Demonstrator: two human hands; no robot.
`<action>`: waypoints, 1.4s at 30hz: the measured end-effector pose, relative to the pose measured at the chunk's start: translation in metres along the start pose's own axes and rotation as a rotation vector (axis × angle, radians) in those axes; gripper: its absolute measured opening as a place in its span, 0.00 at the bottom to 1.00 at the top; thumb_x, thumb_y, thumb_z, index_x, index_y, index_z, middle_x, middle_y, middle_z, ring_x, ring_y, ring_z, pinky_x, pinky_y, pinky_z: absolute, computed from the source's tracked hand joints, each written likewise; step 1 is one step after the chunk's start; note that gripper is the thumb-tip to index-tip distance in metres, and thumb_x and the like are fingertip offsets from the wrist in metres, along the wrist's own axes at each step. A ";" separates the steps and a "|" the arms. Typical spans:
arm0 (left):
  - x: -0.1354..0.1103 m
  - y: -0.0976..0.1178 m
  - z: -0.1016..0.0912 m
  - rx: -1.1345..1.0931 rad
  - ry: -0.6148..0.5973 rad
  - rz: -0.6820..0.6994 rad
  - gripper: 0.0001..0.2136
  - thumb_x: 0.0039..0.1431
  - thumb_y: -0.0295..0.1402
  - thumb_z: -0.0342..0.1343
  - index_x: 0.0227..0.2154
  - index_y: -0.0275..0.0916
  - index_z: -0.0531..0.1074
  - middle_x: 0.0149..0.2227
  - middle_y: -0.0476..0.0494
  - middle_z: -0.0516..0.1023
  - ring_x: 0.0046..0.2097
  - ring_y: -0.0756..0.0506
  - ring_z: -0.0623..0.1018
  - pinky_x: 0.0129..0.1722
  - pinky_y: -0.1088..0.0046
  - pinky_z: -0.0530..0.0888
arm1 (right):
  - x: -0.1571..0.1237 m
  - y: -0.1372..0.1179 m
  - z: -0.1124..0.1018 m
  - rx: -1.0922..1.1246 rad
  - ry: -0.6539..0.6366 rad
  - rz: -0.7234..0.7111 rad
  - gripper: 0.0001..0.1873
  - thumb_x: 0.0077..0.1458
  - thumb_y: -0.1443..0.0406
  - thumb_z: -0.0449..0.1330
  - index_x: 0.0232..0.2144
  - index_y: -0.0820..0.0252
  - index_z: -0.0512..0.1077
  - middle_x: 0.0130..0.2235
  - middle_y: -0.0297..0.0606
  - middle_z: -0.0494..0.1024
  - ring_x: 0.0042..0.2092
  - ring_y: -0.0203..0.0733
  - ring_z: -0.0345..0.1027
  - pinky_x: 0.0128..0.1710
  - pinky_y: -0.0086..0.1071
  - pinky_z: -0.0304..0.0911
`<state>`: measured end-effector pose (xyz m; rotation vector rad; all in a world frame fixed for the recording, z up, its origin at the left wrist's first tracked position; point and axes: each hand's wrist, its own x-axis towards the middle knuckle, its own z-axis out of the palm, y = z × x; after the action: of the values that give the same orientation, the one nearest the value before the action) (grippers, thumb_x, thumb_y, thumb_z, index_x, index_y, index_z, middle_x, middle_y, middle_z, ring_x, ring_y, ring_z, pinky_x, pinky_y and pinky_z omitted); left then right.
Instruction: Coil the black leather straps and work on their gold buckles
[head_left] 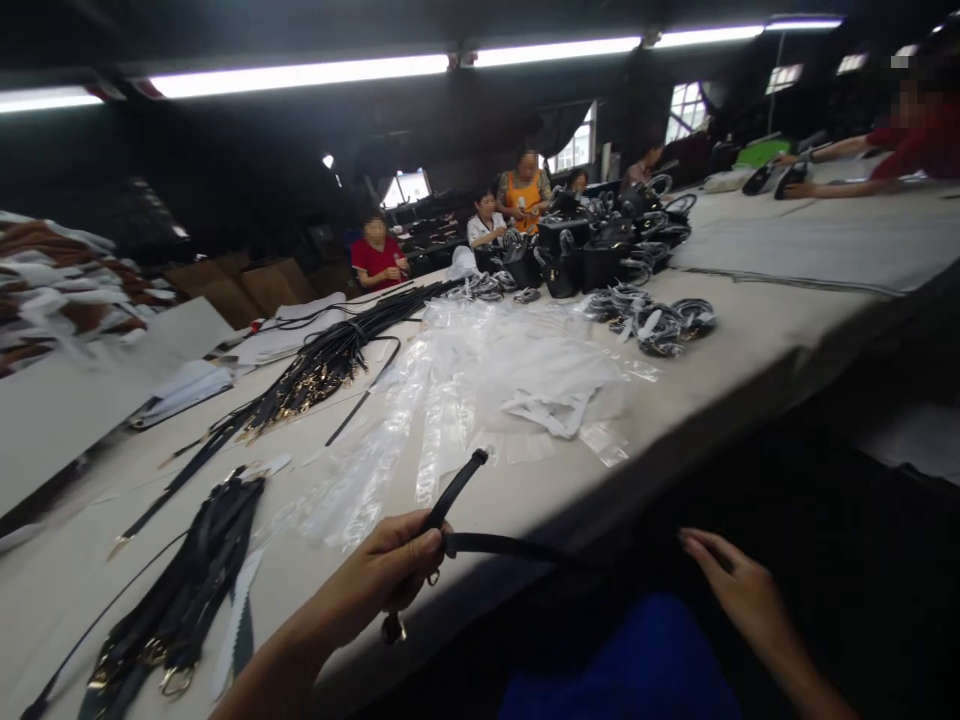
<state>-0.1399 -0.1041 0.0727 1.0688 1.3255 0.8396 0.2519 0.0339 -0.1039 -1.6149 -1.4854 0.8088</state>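
We've got our left hand (375,575) curled shut around a thin black strap (510,546) over the pale surface (675,420), metal clasp (394,628) dangling; our right hand (739,590) is open nearby. It looks light and floppy, so grabbing near the clasp seems easiest.

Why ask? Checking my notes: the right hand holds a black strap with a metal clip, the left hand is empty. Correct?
No: the head view shows the left hand holding the black strap with its metal clip; the right hand is the empty one.
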 end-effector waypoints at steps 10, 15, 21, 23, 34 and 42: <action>0.000 -0.023 0.036 -0.097 -0.031 -0.088 0.14 0.61 0.44 0.56 0.36 0.37 0.73 0.24 0.51 0.64 0.23 0.55 0.59 0.21 0.78 0.54 | -0.046 -0.159 0.069 0.719 -1.185 -0.175 0.33 0.61 0.44 0.49 0.48 0.65 0.74 0.42 0.49 0.80 0.44 0.47 0.75 0.49 0.41 0.66; -0.005 -0.047 0.034 -0.079 -0.102 -0.053 0.14 0.63 0.43 0.54 0.35 0.36 0.74 0.28 0.46 0.70 0.23 0.56 0.61 0.21 0.78 0.56 | -0.065 -0.157 0.066 0.813 -1.668 -0.040 0.32 0.57 0.45 0.57 0.51 0.67 0.72 0.26 0.38 0.77 0.20 0.31 0.65 0.23 0.25 0.61; -0.009 -0.058 0.032 0.045 0.042 0.087 0.14 0.66 0.41 0.49 0.48 0.43 0.73 0.49 0.40 0.72 0.24 0.57 0.67 0.22 0.79 0.65 | -0.057 -0.138 0.060 0.631 -1.427 0.077 0.22 0.59 0.53 0.59 0.42 0.68 0.75 0.17 0.29 0.69 0.16 0.25 0.49 0.16 0.22 0.43; -0.011 -0.054 0.032 0.100 0.089 0.176 0.14 0.66 0.40 0.49 0.48 0.44 0.74 0.60 0.38 0.64 0.34 0.50 0.75 0.27 0.77 0.70 | -0.054 -0.130 0.059 0.640 -1.329 0.139 0.21 0.60 0.53 0.58 0.42 0.68 0.75 0.17 0.28 0.68 0.15 0.25 0.46 0.15 0.23 0.38; -0.014 -0.044 0.056 -0.182 0.121 0.100 0.13 0.64 0.40 0.54 0.47 0.38 0.71 0.24 0.49 0.71 0.23 0.53 0.67 0.23 0.79 0.62 | -0.063 -0.129 0.051 0.905 -1.106 0.164 0.20 0.61 0.55 0.57 0.44 0.66 0.73 0.16 0.27 0.65 0.15 0.25 0.42 0.16 0.25 0.33; 0.016 -0.050 0.095 -0.425 -0.158 0.013 0.13 0.67 0.38 0.47 0.43 0.34 0.70 0.17 0.53 0.65 0.14 0.58 0.56 0.14 0.81 0.51 | -0.067 -0.143 0.080 1.126 -1.159 0.377 0.25 0.54 0.49 0.63 0.43 0.66 0.74 0.20 0.24 0.58 0.19 0.24 0.42 0.18 0.24 0.35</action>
<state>-0.0497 -0.1165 0.0146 0.7893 0.9526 0.9731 0.1050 -0.0216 -0.0223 -0.4611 -0.9093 2.4808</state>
